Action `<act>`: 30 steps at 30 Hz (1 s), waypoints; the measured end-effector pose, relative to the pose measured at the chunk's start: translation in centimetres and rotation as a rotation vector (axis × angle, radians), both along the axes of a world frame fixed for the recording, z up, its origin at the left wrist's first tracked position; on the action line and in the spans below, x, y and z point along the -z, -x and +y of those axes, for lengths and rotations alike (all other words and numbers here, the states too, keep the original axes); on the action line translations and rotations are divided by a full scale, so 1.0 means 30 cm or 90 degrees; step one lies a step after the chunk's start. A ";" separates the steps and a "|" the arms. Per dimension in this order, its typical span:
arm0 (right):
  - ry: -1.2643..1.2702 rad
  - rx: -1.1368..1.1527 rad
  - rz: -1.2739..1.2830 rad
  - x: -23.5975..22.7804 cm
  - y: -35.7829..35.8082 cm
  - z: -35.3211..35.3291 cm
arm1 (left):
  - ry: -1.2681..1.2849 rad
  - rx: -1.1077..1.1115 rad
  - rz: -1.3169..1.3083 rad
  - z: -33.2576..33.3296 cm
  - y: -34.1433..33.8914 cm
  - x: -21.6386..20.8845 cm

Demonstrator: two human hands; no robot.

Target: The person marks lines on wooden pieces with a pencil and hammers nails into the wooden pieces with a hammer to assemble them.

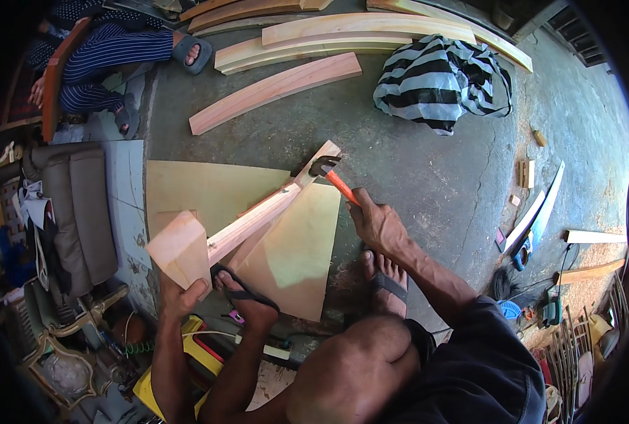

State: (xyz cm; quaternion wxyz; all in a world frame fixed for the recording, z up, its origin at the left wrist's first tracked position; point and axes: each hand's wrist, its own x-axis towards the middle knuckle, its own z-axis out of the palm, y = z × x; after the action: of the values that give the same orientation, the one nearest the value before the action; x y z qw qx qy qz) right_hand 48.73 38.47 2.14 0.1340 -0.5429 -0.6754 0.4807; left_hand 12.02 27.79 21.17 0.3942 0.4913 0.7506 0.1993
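Observation:
My right hand (381,222) is closed around the orange handle of a claw hammer (341,185). The hammer's dark head lies over the far end of a long pale wooden piece (258,218), touching it or just above it. At the near end of that piece is a wide wooden block (180,244), and the two look joined. My left hand (181,295) grips the block from below, its thumb against the lower edge and its other fingers mostly hidden. The long piece slants up and away to the right, above plywood sheets (293,261) on the floor.
Curved planks (275,92) lie on the far floor beside a black-and-white striped bag (434,81). To the right are a handsaw (540,212) and wood scraps (526,173). A seated person's striped trouser leg (116,53) is at far left. A yellow case (194,353) stands near my left arm.

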 end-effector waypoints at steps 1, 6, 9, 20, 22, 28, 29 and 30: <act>0.007 -0.002 0.006 0.002 0.002 0.002 | -0.001 0.000 0.000 -0.001 0.010 0.012; -0.021 -0.002 0.004 0.002 0.002 0.005 | 0.008 0.018 0.029 0.016 -0.037 -0.027; -0.049 -0.013 -0.003 -0.009 -0.008 -0.006 | 0.078 -0.025 0.000 0.046 -0.065 -0.048; -0.239 -0.068 0.078 -0.165 0.039 -0.048 | -0.033 0.094 0.027 0.075 -0.113 -0.072; -0.031 -0.141 -0.029 -0.161 0.031 -0.033 | -0.087 0.137 0.064 0.087 -0.105 -0.054; -0.130 0.025 0.202 -0.366 0.056 -0.002 | 0.023 -0.011 0.032 0.085 -0.112 -0.085; -0.135 0.062 0.228 -0.374 0.058 -0.001 | -0.008 0.015 0.048 0.081 -0.113 -0.086; -0.105 0.039 0.192 -0.356 0.066 -0.005 | -0.038 0.041 0.065 0.079 -0.113 -0.093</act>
State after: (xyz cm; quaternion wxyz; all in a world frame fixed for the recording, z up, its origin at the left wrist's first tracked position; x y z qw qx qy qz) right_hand 46.74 38.33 12.83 0.2924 -0.4720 -0.6680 0.4955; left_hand 15.41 30.17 23.97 0.3465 0.5363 0.7474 0.1837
